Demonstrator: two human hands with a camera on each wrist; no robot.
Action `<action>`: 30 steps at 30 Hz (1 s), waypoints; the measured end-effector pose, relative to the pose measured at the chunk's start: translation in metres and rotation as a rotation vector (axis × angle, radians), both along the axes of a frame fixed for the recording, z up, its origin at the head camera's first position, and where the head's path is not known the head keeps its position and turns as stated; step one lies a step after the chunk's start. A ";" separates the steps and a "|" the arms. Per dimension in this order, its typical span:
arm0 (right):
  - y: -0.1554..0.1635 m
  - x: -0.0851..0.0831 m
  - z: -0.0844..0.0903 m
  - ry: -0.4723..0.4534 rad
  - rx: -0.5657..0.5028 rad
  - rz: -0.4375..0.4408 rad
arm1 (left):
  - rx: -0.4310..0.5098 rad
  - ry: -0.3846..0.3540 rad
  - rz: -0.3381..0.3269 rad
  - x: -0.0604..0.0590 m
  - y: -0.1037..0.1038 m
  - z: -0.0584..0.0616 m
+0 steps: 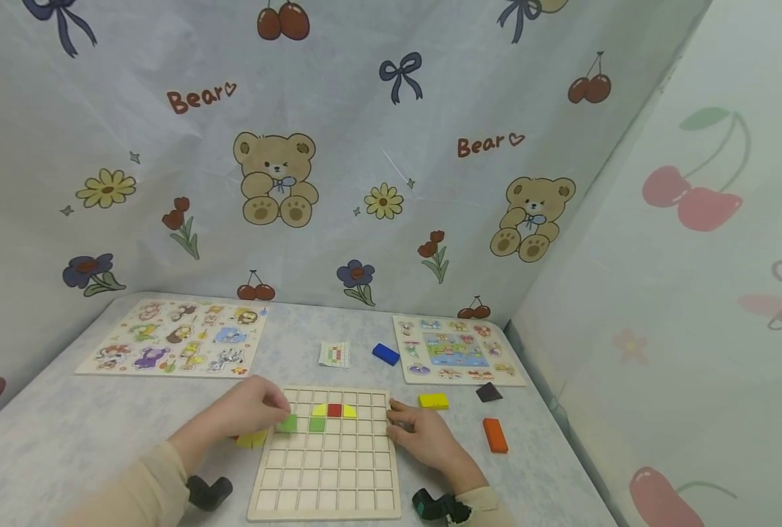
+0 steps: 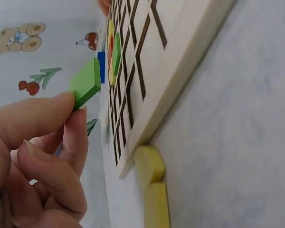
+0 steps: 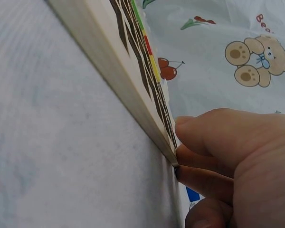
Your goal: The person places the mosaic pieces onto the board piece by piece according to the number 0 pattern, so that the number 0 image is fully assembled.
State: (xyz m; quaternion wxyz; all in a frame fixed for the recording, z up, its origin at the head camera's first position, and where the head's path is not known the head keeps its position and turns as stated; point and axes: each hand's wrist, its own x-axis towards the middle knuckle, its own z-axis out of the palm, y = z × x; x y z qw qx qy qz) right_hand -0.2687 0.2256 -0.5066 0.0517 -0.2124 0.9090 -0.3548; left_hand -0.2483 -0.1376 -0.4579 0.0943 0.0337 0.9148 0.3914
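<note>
While the left hand (image 1: 249,410) pinches a small green tile (image 2: 85,89) between thumb and forefinger, its grip closes on the tile's edges and holds it just above the left part of the wooden grid board (image 1: 328,498), beside the cells already filled with green, yellow and red pieces. Judging by its look, the tile is a stiff, light, smooth block, unlikely to break but easy to let slip; pinching it by two opposite edges, as now, seems the sound hold. At the board's right edge, the right hand (image 1: 423,435) rests with curled fingers pressed against the rim. Two yellow pieces (image 2: 152,190) lie on the worktop (image 1: 68,432) touching the board's left side.
</note>
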 end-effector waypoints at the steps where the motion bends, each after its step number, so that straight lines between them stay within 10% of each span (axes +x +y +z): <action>1: 0.000 0.000 0.000 0.002 0.001 0.000 | 0.009 -0.004 0.004 0.001 0.004 -0.001; 30: 0.001 -0.002 -0.002 -0.005 0.004 0.010 | -0.101 0.123 -0.162 0.011 0.046 -0.018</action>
